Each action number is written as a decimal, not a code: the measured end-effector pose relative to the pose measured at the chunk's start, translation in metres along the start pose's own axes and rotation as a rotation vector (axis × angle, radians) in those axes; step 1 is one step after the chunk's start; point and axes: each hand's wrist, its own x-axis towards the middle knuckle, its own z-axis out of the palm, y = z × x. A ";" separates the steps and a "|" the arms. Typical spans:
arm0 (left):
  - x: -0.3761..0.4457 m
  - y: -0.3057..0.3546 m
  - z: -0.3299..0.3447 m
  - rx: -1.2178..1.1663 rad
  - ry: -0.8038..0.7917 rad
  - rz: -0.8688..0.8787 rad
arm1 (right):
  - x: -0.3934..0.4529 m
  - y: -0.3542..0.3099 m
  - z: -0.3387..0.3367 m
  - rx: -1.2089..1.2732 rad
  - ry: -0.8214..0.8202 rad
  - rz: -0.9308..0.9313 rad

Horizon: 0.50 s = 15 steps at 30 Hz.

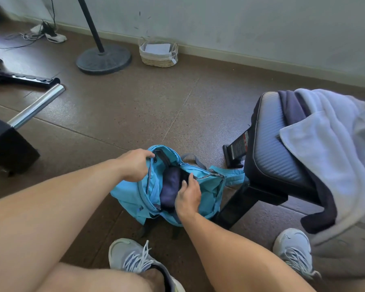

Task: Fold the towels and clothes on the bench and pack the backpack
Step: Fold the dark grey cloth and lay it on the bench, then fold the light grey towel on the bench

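Two hands are seen at one blue backpack (200, 186), which stands open on the brown floor (135, 106) just beside the near end of the padded bench (270, 144). The rim of the opening is gripped by the left hand (135, 165), with the fingers curled over the fabric at the far side. The near edge of the opening is gripped by the right hand (188, 197); its fingertips are partly hidden inside the bag, so it cannot be told whether the dark cloth (171, 186) is also touched. One dark navy cloth is seen inside the backpack; its lower part is hidden by the bag wall.

On the bench, one pale towel (325, 144) is draped over one dark garment (293, 106), and both hang over the near side. The right portion of the pile is cut off by the frame edge, so a full count cannot be made. Two pale shoes are seen, a left shoe (133, 258) and a right shoe (293, 247).

Near the wall, one wicker basket (158, 57) and one round stand base (103, 59) are placed. One metal bar (38, 106) is seen at the left, its dark end block partly cut off. Cables (42, 33) at the far left are hard to make out.
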 end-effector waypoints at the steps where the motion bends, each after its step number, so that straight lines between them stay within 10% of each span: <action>1: -0.001 0.003 -0.001 0.008 -0.015 0.022 | 0.001 -0.008 -0.010 0.024 0.046 -0.021; 8: -0.021 0.037 -0.009 0.032 -0.115 0.182 | -0.001 -0.097 -0.100 0.132 0.098 -0.438; 15: -0.040 0.102 -0.021 -0.279 0.285 0.328 | -0.027 -0.169 -0.193 -0.060 0.078 -0.739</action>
